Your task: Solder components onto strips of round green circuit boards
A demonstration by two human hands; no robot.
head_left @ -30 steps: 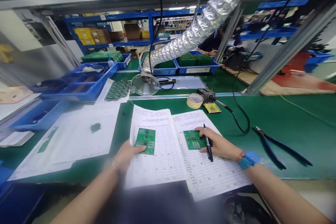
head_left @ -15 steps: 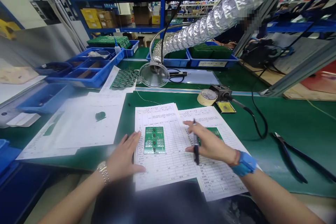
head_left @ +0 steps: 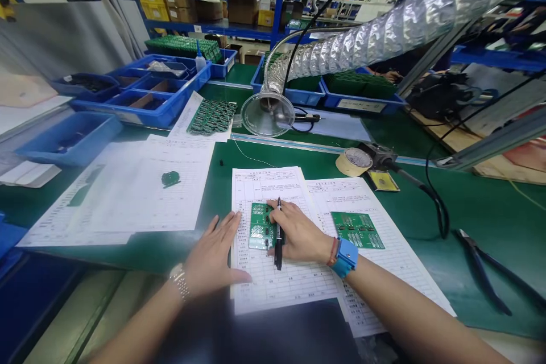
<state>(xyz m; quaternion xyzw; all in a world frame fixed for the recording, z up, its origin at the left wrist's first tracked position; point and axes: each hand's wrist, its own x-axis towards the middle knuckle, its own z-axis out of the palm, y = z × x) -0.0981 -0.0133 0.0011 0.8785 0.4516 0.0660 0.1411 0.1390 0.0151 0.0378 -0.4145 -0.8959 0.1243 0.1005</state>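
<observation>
My left hand (head_left: 214, 259), with a metal watch at its wrist, lies spread at the left edge of a printed form (head_left: 294, 290). On that form rests a green circuit board (head_left: 258, 226) with a row of small dark parts. My right hand (head_left: 301, 233), wearing a blue wrist strap (head_left: 345, 257), covers the board's right side, fingertips at its edge. A black pen (head_left: 278, 244) is held in this hand, pointing away from me. To the right, a second circuit board (head_left: 358, 230) lies on another form (head_left: 409, 273).
Cutting pliers (head_left: 482, 267) lie at the right, near a tape roll (head_left: 353, 162) and a soldering iron stand (head_left: 377, 154). A fume hose funnel (head_left: 268, 115) hangs over the bench's middle. Blue bins (head_left: 157, 102) and loose papers (head_left: 157, 205) occupy the left.
My right hand has moved left with the pen, from the right board to the left one, uncovering the right board. My left hand stays by the form's edge. The view has shifted slightly.
</observation>
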